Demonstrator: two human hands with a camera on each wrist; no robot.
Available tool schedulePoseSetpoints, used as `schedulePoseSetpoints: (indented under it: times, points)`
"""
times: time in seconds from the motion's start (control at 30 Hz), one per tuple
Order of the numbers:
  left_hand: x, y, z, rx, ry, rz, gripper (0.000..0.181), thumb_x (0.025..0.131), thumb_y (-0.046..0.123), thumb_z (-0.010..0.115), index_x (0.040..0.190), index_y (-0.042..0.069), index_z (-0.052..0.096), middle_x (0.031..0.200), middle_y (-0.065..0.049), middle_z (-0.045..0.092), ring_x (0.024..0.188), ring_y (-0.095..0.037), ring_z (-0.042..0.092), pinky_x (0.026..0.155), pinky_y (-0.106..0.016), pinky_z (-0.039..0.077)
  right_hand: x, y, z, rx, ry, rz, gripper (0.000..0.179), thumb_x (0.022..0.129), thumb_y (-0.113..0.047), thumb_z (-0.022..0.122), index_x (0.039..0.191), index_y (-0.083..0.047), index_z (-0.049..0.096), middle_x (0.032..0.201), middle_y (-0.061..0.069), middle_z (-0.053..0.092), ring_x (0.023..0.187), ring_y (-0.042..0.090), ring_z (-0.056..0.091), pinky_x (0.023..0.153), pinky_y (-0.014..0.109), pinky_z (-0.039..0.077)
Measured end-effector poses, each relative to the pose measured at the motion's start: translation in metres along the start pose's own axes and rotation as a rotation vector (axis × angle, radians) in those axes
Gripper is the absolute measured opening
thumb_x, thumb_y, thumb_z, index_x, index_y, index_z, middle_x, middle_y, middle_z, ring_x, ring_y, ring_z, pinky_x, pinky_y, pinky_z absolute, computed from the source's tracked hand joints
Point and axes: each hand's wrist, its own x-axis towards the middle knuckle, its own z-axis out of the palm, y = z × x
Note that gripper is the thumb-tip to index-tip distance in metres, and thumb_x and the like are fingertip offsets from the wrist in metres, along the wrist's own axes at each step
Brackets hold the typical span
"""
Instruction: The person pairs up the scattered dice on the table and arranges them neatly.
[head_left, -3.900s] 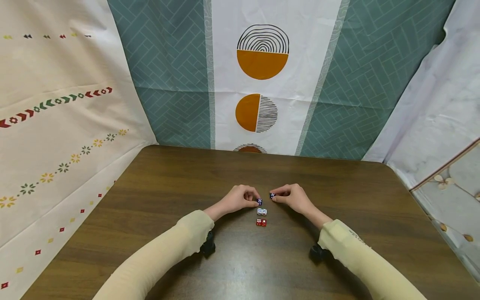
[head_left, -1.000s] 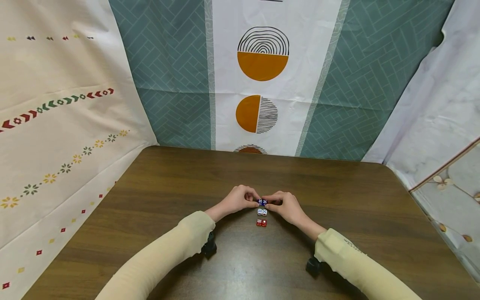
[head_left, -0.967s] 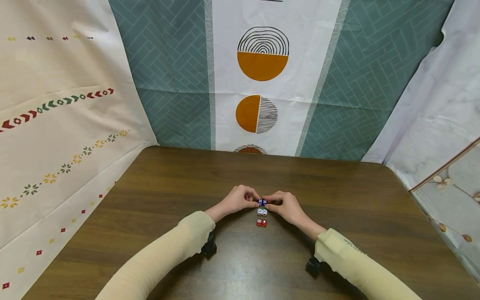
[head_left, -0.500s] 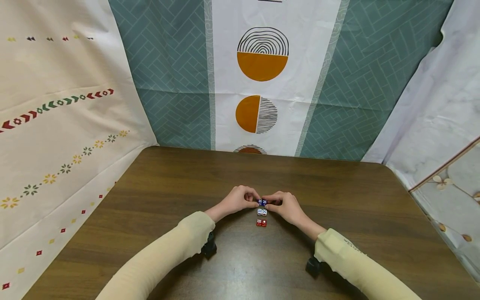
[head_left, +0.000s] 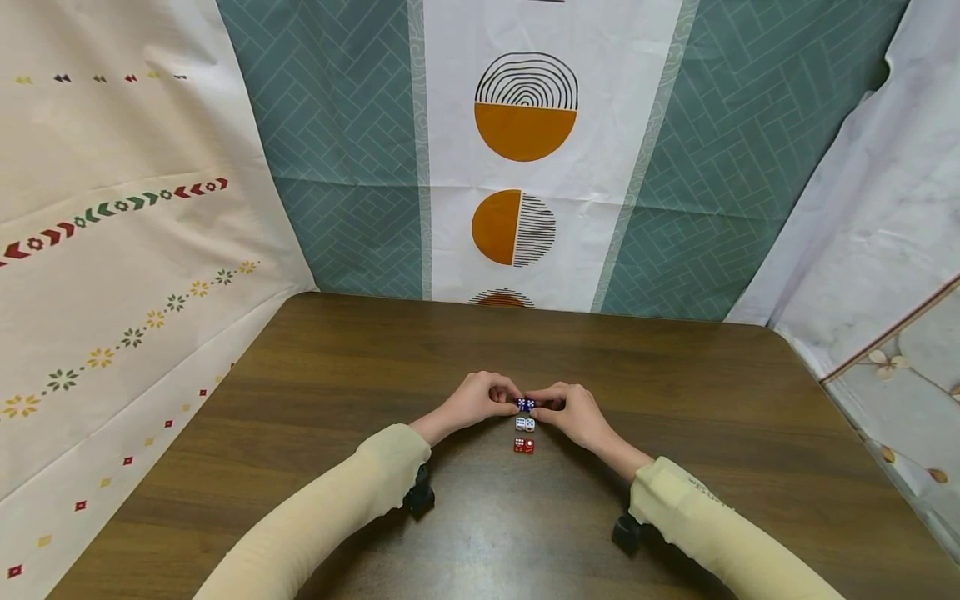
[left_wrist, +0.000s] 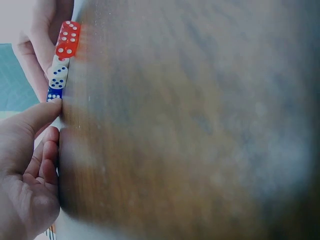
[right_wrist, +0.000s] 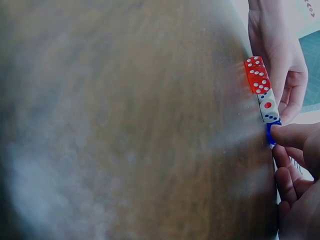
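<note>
Two blue dice with white pips sit side by side at the middle of the table. My left hand (head_left: 476,397) pinches the left blue die (head_left: 521,404) between thumb and fingertips. From the other side, my right hand (head_left: 576,412) pinches the right blue die (head_left: 530,405). Just nearer to me lies a pair of white dice (head_left: 525,424), and nearer still a pair of red dice (head_left: 524,446). Low in the right wrist view, the right thumb covers part of a blue die (right_wrist: 270,136), behind the white dice (right_wrist: 268,107) and red dice (right_wrist: 257,75).
All the dice stand on a brown wooden table (head_left: 360,350). Behind it hangs a teal and white patterned cloth (head_left: 345,150), with a cream cloth (head_left: 127,250) on the left and a pale one (head_left: 847,250) on the right. Black wrist devices show under both sleeves.
Compared with the earliest frame, my right hand has moved left and slightly nearer, bringing its blue die beside the other. Over the last second both hands stay in place.
</note>
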Motion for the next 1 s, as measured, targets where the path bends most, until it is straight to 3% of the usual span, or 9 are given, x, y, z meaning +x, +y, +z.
schedulePoseSetpoints:
  times: [1.0]
  points:
    - [-0.0022,-0.0037,0.0003,0.013,-0.013,0.027,0.019,0.087,0.020,0.076,0.105,0.014,0.076,0.074,0.003,0.057,0.065,-0.006,0.047,0.063,-0.019,0.039,-0.0037,-0.0003,0.0007,0.007,-0.005,-0.004,0.029,0.086,-0.016,0.076,0.116,-0.014,0.075,0.098,0.003,0.071,0.079,0.011,0.056,0.069,0.024,0.045]
